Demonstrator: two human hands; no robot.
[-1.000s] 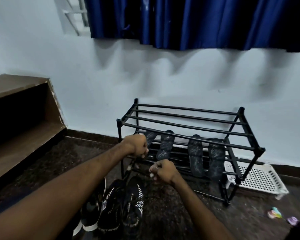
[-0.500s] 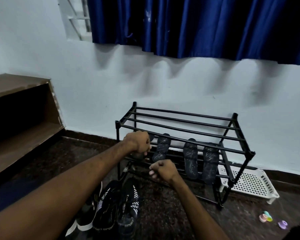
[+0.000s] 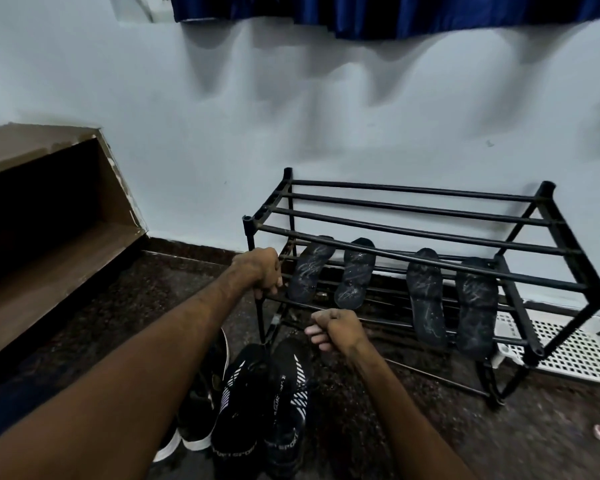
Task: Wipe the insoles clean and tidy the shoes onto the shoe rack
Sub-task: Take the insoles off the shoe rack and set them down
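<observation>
Black knit trainers, white-striped and lettered "SPORT" at the heel, wait on the floor at six o'clock of the left hand. That hand grips the corner post of the black metal shoe rack, seemingly to steady it. The right hand is fisted by a rail, its grip unclear. At three o'clock, four dark scuffed insoles lie across the middle rails.
</observation>
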